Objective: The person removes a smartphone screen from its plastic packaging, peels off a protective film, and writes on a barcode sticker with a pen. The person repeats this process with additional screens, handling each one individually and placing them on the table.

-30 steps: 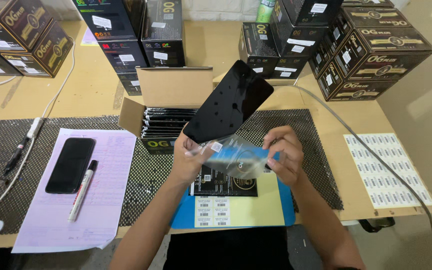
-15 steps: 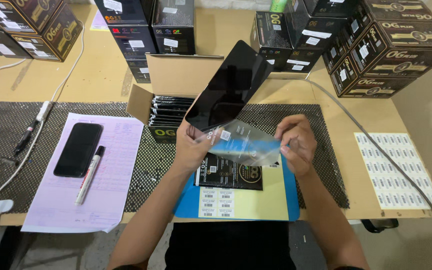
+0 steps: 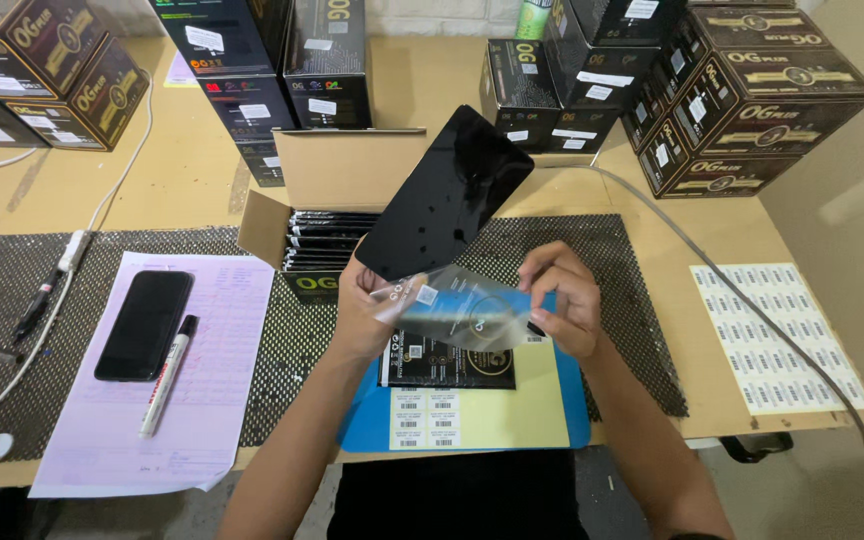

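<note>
My left hand (image 3: 362,305) grips the lower end of a black glass screen panel (image 3: 444,195), which tilts up and to the right above the table. My right hand (image 3: 562,300) pinches the right end of a clear plastic film (image 3: 462,310) that stretches between both hands below the panel. Under the hands lies a flat black packet (image 3: 447,362) on a blue mat (image 3: 577,400), beside a yellow sheet with barcode stickers (image 3: 427,418).
An open cardboard box (image 3: 327,210) of black packets stands behind my hands. A phone (image 3: 144,324) and a marker (image 3: 168,375) lie on pink paper at left. Black boxes (image 3: 752,100) are stacked along the back, a label sheet (image 3: 777,335) lies at right, and a grey cable (image 3: 712,270) crosses the table.
The panel has tilted slightly and the film has stretched wider between my hands. The view has shifted a little.
</note>
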